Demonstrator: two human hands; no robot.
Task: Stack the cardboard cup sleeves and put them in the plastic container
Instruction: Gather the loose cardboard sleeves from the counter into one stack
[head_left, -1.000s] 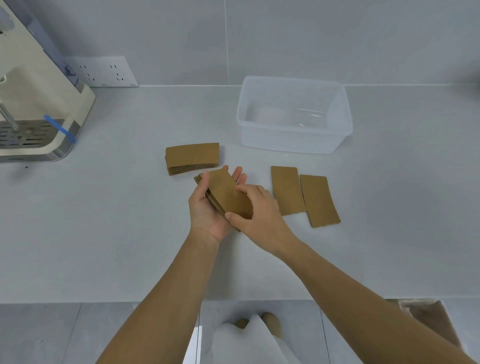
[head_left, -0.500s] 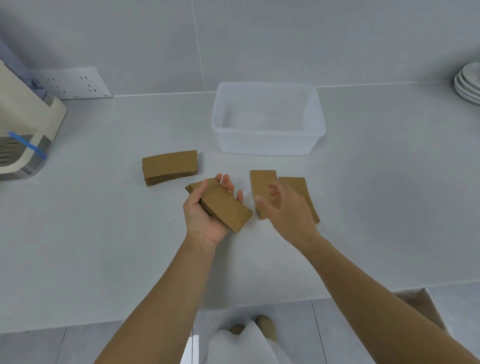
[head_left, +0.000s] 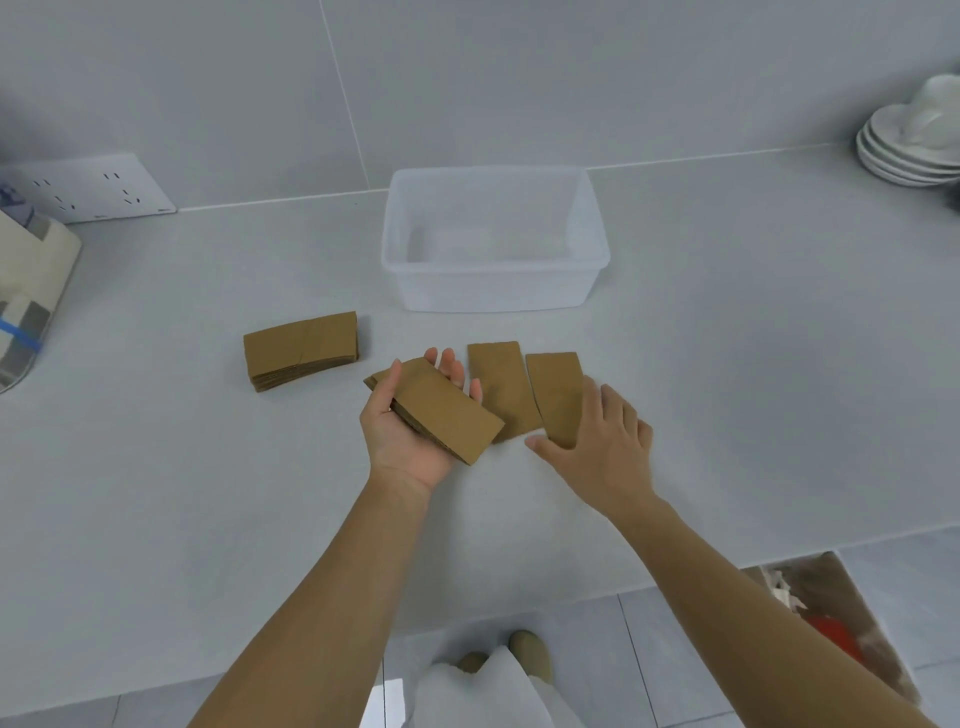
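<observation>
Two loose cup sleeves (head_left: 501, 387) (head_left: 556, 395) lie by my right hand (head_left: 605, 447), one held stack (head_left: 441, 410) fills my left hand (head_left: 410, 426), one counter stack (head_left: 301, 349) and one plastic container (head_left: 493, 291) sit beyond my fingers.

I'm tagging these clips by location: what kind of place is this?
Probably a café or kitchen prep counter: cardboard cup sleeves lie on a grey countertop, stacked white saucers sit at the far right, and a wall socket is behind.

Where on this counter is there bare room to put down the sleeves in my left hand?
The counter is bare in front of the sleeve stack, left of your left hand, and right of the plastic container, short of the saucers. It is crowded around the two loose sleeves under your right hand.
</observation>
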